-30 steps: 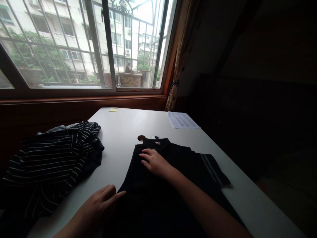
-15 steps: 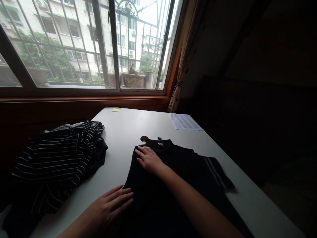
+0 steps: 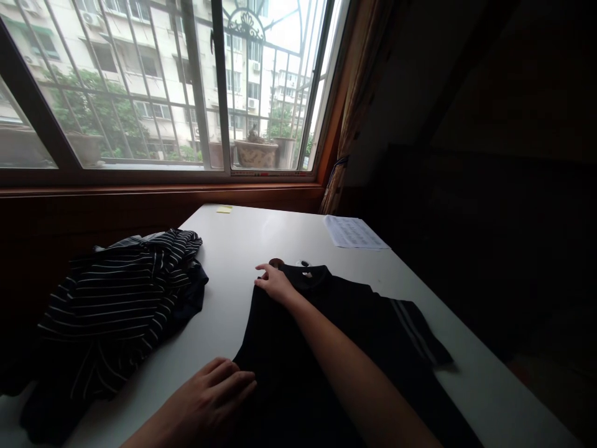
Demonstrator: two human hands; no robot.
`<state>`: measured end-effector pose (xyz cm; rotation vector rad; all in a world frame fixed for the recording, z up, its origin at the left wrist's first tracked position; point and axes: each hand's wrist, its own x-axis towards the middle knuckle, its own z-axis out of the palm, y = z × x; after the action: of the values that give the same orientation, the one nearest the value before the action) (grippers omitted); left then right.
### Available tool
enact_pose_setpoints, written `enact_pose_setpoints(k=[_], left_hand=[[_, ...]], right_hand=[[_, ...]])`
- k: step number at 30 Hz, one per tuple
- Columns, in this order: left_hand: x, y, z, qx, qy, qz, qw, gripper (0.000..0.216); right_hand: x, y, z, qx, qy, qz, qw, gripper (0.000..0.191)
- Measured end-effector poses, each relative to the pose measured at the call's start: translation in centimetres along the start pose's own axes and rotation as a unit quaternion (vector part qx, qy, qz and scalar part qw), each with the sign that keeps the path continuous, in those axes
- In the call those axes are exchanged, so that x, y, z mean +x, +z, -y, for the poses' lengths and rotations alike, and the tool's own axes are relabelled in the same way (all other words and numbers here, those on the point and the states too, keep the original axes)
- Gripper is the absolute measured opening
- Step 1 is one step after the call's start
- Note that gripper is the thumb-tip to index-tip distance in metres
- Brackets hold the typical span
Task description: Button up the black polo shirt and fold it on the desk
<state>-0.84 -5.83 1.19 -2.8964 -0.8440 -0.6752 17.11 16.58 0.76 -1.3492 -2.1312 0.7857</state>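
A black short-sleeved shirt (image 3: 289, 348) lies spread over the white table, its collar toward the window. Two pale stripes mark the sleeve on the right. My right hand (image 3: 276, 285) reaches across to the shoulder on the left, its thumb and fingertips closed at the cloth edge while one finger sticks out. Lower down, my left hand (image 3: 217, 389) has its fingers bent over the shirt's left edge, closed on the fabric; the thumb is hidden. Just beyond the collar are a brown round object (image 3: 276, 262) and a small black-and-white one (image 3: 304, 264), both partly covered.
A heap of striped dark clothing (image 3: 125, 311) rests on the left side of the white table (image 3: 261, 230). Printed sheets (image 3: 357, 233) lie at the far right edge, a yellow sticky note (image 3: 224, 210) at the far left. Behind stands a barred window (image 3: 163, 93) with a tied curtain (image 3: 336, 180).
My right hand has gone from lying flat on the shoulder to pinching at its edge. The fingers of my left hand have curled in at the shirt's side. The view has shifted slightly.
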Motion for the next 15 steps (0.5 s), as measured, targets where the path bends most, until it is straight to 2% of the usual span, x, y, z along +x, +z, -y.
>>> enact_pose_setpoints(k=[10,15], left_hand=[[-0.1,0.5,-0.3,0.04,-0.028,0.005,0.999,0.036],[-0.3,0.4,0.0,0.082,-0.015,0.016,0.996,0.051]], right_hand=[[-0.6,0.9,0.2,-0.022,-0.041,-0.069,0.997,0.039],[-2.0,0.1,0.7,-0.041,-0.09,-0.14,0.985,0.027]])
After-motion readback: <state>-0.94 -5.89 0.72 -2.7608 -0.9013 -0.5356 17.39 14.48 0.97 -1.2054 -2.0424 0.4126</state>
